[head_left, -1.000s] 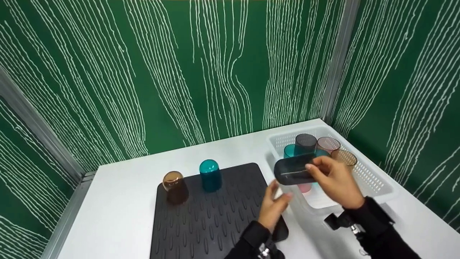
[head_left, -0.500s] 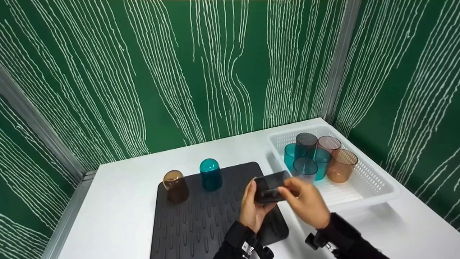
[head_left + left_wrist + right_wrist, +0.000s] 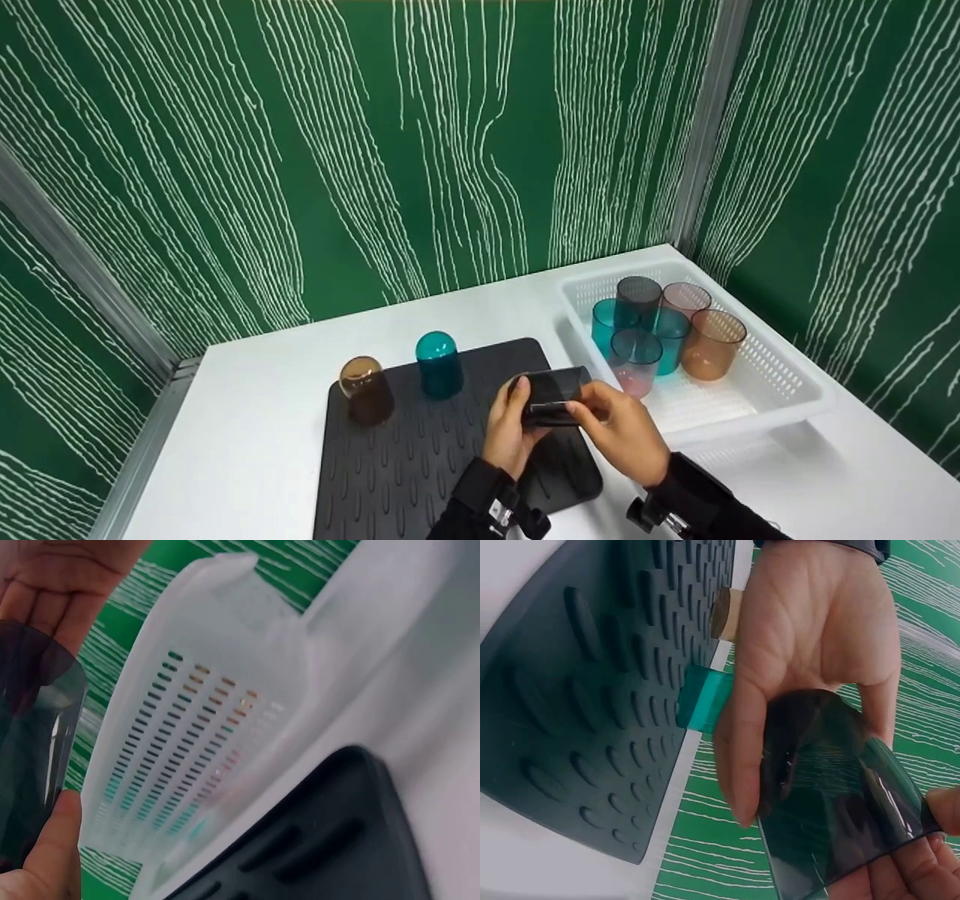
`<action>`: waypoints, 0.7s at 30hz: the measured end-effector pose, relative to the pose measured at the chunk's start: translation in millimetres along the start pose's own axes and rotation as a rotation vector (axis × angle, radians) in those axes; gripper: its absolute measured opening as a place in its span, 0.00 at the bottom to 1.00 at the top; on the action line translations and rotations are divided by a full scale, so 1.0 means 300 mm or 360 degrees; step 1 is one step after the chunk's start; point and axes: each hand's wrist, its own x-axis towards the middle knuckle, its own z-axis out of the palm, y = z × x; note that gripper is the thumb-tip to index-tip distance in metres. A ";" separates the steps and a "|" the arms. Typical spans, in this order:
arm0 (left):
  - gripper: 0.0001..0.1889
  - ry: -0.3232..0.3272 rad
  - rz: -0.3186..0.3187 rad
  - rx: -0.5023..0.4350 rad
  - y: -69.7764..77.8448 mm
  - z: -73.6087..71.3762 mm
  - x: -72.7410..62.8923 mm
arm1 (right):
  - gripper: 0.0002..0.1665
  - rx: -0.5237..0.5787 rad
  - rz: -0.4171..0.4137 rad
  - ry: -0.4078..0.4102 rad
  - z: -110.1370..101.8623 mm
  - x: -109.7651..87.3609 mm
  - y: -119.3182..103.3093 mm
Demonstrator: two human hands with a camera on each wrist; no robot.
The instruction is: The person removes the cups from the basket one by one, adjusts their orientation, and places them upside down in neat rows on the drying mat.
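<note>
Both my hands hold one dark grey see-through tumbler [image 3: 555, 394], tipped on its side over the right part of the black ridged mat [image 3: 420, 465]. My left hand [image 3: 504, 435] grips its closed, rounded end, thumb on top. At the rim end, my right hand [image 3: 628, 439] pinches the wall between thumb and fingers. The right wrist view shows the tumbler [image 3: 817, 787] close up, its rounded base against the left palm. Upside down on the mat's far edge stand an amber tumbler [image 3: 367, 394] and a teal tumbler [image 3: 439, 367].
A white perforated basket [image 3: 795, 409] stands to the right on the white table [image 3: 232, 420]. Inside it are several upright tumblers, among them a grey one [image 3: 637, 296] and an amber one [image 3: 712, 349]. Green walls with white streaks rise behind and at both sides.
My right hand has brought the grey tumbler leftward and down from over the basket. The left hand, free one second ago, has taken hold of its rounded end. Both then shifted slightly left.
</note>
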 end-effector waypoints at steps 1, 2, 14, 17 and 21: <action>0.30 -0.0011 0.0005 0.0030 0.005 -0.005 0.002 | 0.06 -0.0004 0.0037 -0.0011 0.000 0.000 0.000; 0.31 -0.0022 0.0013 0.0069 0.010 -0.010 0.002 | 0.06 -0.0009 0.0074 -0.0026 0.000 -0.001 0.000; 0.45 0.0007 0.0254 0.0865 -0.013 -0.178 0.154 | 0.13 -0.0257 -0.0078 -0.0201 0.025 -0.044 0.069; 0.43 0.0086 0.0303 0.1059 -0.065 -0.259 0.269 | 0.23 -0.0399 -0.0183 -0.0203 0.042 -0.070 0.110; 0.46 0.0180 0.0412 0.1215 -0.072 -0.306 0.365 | 0.31 -0.0554 -0.0261 -0.0405 0.057 -0.095 0.175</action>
